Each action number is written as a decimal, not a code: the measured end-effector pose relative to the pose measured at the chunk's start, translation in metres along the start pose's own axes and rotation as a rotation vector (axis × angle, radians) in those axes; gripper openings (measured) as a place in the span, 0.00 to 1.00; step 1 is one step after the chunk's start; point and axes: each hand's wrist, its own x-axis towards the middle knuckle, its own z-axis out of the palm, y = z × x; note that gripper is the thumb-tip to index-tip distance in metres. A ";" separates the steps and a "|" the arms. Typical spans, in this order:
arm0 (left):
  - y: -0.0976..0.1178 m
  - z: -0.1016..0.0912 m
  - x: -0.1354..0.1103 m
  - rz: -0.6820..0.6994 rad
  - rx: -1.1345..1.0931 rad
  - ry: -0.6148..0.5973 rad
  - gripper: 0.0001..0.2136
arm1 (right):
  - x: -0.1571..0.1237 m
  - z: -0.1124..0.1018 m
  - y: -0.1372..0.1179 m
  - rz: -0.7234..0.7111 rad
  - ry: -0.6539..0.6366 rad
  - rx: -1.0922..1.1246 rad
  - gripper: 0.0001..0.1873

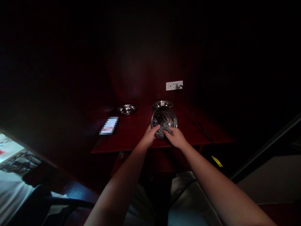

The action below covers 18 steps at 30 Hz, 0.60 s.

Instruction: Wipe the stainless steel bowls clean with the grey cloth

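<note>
A shiny metal bowl (174, 117) is tilted toward me above the front part of the dark red desk. My left hand (150, 135) grips its lower left rim, with the thumb over the edge and the other fingers hidden behind. In my right hand (176, 137) a grey cloth (164, 128) is bunched and pressed against the inside of the bowl near the lower rim. Small light spots show on the bowl's inner surface; I cannot tell whether they are drops or reflections.
On the desk (131, 138), one shallow metal dish (127, 109) sits at back left and another metal dish (162, 104) behind the bowl. A phone (109, 126) lies at the left. A wall socket (174, 85) holds a plug; its dark cable (199, 124) crosses the desk's right side, near a yellow tag (217, 161).
</note>
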 end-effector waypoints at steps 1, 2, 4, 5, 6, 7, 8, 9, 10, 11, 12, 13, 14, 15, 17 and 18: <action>0.000 0.000 0.000 -0.002 0.004 -0.003 0.25 | 0.000 0.000 0.000 0.000 0.001 0.000 0.16; 0.000 0.001 0.000 -0.001 0.008 -0.005 0.25 | 0.000 0.000 0.000 0.000 0.002 -0.001 0.16; 0.000 0.001 0.000 0.006 0.013 -0.001 0.24 | 0.000 -0.001 -0.001 0.000 0.003 -0.004 0.16; 0.000 0.000 0.000 0.011 0.014 0.001 0.24 | 0.000 -0.001 -0.001 -0.002 0.003 -0.004 0.16; -0.001 0.000 0.000 0.013 0.015 0.003 0.24 | 0.000 -0.001 -0.001 -0.002 0.004 -0.005 0.17; -0.001 0.000 0.000 0.013 0.017 0.004 0.24 | 0.000 -0.001 -0.001 -0.002 0.006 -0.006 0.17; -0.001 0.000 0.001 0.011 0.018 0.003 0.24 | 0.000 -0.001 -0.001 -0.002 0.008 -0.006 0.17; -0.002 -0.001 0.001 0.009 0.018 0.001 0.24 | 0.000 -0.001 -0.001 -0.002 0.009 -0.005 0.17; -0.002 -0.001 0.001 0.007 0.018 0.000 0.24 | 0.001 0.000 -0.001 -0.001 0.010 -0.004 0.17; -0.002 -0.001 0.002 0.009 0.016 0.001 0.24 | 0.001 0.000 -0.001 -0.001 0.010 -0.002 0.17; -0.002 -0.001 0.002 0.013 0.015 0.004 0.25 | 0.001 0.000 -0.001 0.000 0.010 0.000 0.17; -0.002 -0.001 0.002 0.015 0.016 0.005 0.25 | 0.001 0.000 -0.001 0.000 0.010 0.003 0.17; -0.002 -0.001 0.002 0.016 0.020 0.008 0.25 | 0.001 0.000 -0.001 0.000 0.010 0.005 0.16; -0.002 -0.001 0.002 0.014 0.026 0.010 0.25 | 0.001 0.000 -0.001 -0.001 0.008 0.007 0.16; -0.002 -0.001 0.002 0.006 0.039 0.013 0.25 | 0.001 0.000 -0.001 0.000 0.007 0.007 0.16; -0.002 -0.001 0.002 0.003 0.044 0.014 0.26 | 0.002 0.000 -0.001 0.002 0.008 0.005 0.16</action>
